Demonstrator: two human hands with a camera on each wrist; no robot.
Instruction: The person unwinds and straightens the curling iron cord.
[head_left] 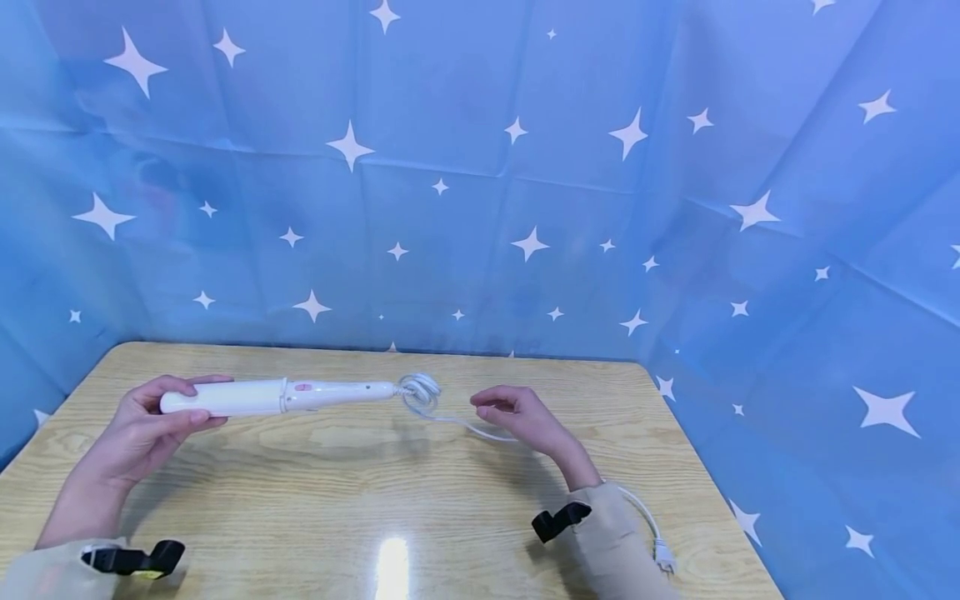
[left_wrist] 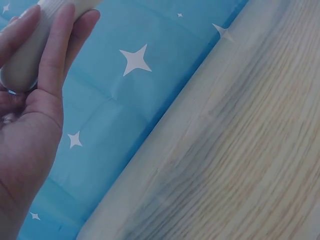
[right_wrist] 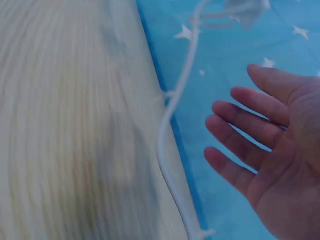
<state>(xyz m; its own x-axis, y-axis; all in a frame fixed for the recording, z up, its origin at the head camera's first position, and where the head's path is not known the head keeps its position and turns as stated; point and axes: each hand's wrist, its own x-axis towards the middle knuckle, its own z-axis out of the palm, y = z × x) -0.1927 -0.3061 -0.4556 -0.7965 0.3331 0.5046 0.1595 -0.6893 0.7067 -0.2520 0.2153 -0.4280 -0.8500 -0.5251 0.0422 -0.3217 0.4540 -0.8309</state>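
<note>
White wand [head_left: 277,397], one: a slim electrical appliance with a pink switch [head_left: 303,387], lying level left of centre in the lower half of the head view. Shadows on the surface below suggest it is held raised. It spans most of the gap between the hands, its wide end in the left hand, its narrow end directed toward the right hand and apart from it.

Cord [head_left: 420,392], white: bunched in loops beside the narrow end, then running past the right hand to the lower right. The loops probably hang there because the lead is partly gathered. Plug [head_left: 663,557]: at the cord's far end, lower right, near the right sleeve.

Left hand [head_left: 142,429]: left of frame, gripping the wide end between thumb and fingers. Holding by one end presumably leaves the switch and the cord end uncovered.

Right hand [head_left: 525,417]: right of centre, fingers relaxed and slightly spread in the right wrist view, holding nothing; the cord passes apart from the fingertips there.

Sleeves, pale [head_left: 618,542]: two, each with a black wrist mount [head_left: 561,521].

Counter [head_left: 300,517]: wood-grained, beneath all items.

Backdrop [head_left: 465,208]: blue cloth, white stars, behind and at both sides.
</note>
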